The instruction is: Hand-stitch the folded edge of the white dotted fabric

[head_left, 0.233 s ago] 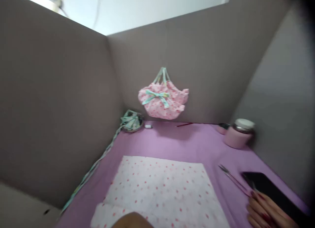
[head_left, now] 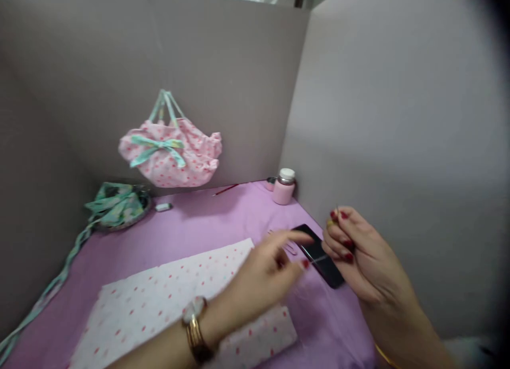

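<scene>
My right hand (head_left: 358, 252) is raised at the right, thumb and index finger pinched on a thin needle-like thing (head_left: 337, 211) pointing up. My left hand (head_left: 265, 270), blurred, reaches across the middle with thumb and index finger apart; a faint thread-like line (head_left: 319, 259) runs between the hands. The left wrist wears a watch (head_left: 194, 309) and bangles. Below my left arm lies white dotted cloth (head_left: 159, 294) on the purple table cover (head_left: 207, 220). A black phone (head_left: 324, 262) lies behind the hands, with pink-handled scissors (head_left: 290, 248) partly hidden beside it.
A pink ruffled bag (head_left: 171, 156) hangs on the grey back panel (head_left: 231, 66). At the back left, a dish (head_left: 137, 212) holds green printed fabric (head_left: 115, 204). Nearby are a white eraser (head_left: 163, 207), a red pencil (head_left: 225, 190) and a pink jar (head_left: 283, 191). Grey panels enclose the table.
The view has swung to the right. My right hand has lifted from beside the phone and scissors, and my left hand has come in over the cloth toward it.
</scene>
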{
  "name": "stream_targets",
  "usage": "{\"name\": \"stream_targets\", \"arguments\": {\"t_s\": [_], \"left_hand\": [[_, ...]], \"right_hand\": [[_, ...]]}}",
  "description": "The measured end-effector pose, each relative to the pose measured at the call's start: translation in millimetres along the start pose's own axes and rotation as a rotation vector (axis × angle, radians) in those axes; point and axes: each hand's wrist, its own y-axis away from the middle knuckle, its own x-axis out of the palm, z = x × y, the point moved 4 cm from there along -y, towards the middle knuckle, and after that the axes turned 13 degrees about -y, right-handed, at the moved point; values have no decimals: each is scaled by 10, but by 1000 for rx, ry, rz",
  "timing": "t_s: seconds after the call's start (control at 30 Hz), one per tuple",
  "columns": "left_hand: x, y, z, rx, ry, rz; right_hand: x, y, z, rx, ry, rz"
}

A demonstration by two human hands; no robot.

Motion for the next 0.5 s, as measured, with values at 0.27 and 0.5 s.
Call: {"name": "stream_targets", "arguments": {"t_s": [0.27,0.5], "left_hand": [[200,-528,41,53,93,575],[-190,-949,646,-57,-7,222]], "right_hand": [[672,-87,595,-186,67,277],[379,-64,885,-357,88,141]]}}
